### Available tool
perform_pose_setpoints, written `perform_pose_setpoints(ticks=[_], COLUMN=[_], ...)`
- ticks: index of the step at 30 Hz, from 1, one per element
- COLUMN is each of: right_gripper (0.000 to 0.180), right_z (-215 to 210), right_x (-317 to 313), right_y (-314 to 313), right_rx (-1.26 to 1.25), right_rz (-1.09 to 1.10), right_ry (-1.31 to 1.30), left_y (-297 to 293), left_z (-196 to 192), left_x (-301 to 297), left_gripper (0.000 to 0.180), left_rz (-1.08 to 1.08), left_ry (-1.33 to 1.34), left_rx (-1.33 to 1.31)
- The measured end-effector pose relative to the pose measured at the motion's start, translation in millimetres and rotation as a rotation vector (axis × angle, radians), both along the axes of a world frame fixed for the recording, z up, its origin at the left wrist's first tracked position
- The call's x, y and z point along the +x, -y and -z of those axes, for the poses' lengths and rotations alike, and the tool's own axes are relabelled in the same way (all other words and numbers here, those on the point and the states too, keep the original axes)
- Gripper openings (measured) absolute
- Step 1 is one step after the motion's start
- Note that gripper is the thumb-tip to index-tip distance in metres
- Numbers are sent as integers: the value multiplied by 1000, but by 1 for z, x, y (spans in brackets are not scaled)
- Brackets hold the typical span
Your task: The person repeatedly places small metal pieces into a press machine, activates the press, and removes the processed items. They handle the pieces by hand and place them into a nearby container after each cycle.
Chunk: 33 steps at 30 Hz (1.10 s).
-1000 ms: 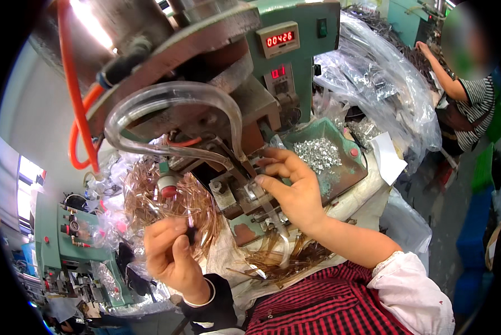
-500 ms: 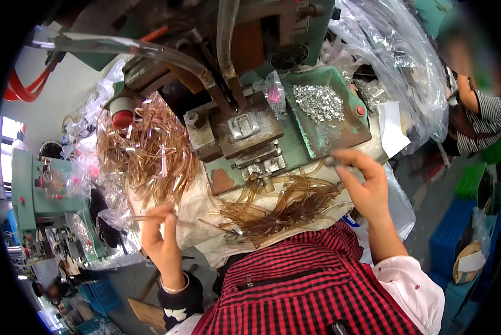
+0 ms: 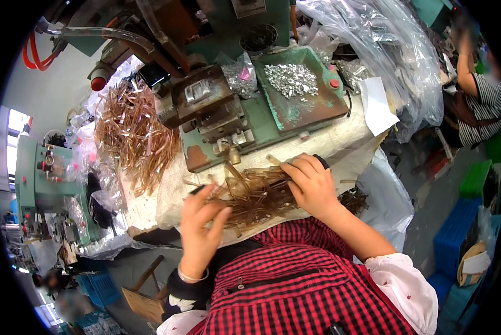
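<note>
A loose pile of brown translucent plastic strips [image 3: 264, 204] lies on pale cloth in front of me. My right hand [image 3: 313, 187] is over its right side, fingers curled together. One strip end [image 3: 273, 161] sticks out at its fingertips; how much the hand grips is partly hidden. At the pile's left edge, my left hand [image 3: 201, 226] is raised with thumb and fingers apart, slightly blurred, and I see nothing held in it. Both hands wear a black cover on one finger. Beyond the pile stands a small press with a metal die block [image 3: 197, 94].
A green tray [image 3: 317, 111] of small silvery metal pieces [image 3: 289, 79] stands right of the press. More brownish strips [image 3: 136, 131] are heaped at the left. Clear plastic sheeting [image 3: 384, 56] and white paper [image 3: 376, 106] lie at right. Another person [image 3: 479, 100] works at far right.
My left hand has moved right to the pile and its pinch has come apart. The right hand has come down and left onto the strips. The whole view has shifted.
</note>
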State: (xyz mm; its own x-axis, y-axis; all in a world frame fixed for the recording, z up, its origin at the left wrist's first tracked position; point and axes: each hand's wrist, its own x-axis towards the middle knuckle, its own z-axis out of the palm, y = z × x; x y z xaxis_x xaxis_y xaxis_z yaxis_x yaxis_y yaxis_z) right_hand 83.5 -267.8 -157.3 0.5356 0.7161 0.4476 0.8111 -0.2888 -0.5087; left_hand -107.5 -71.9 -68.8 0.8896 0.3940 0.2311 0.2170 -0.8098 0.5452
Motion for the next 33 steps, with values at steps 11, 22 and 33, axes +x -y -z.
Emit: perform_pose_setpoints(ticks=[11, 22, 33], right_gripper=[56, 16, 20], right_z=[102, 163, 120], right_x=[16, -75, -49], right_y=[169, 211, 220], right_rx=[-359, -743, -793], right_rz=[458, 159, -30], right_ry=[-326, -287, -348], left_y=[-42, 130, 229], left_z=[105, 146, 191], left_x=[-71, 122, 139], left_gripper=[19, 23, 18], left_rz=[-135, 435, 856], left_ry=[-404, -67, -445], left_rx=[-298, -320, -266])
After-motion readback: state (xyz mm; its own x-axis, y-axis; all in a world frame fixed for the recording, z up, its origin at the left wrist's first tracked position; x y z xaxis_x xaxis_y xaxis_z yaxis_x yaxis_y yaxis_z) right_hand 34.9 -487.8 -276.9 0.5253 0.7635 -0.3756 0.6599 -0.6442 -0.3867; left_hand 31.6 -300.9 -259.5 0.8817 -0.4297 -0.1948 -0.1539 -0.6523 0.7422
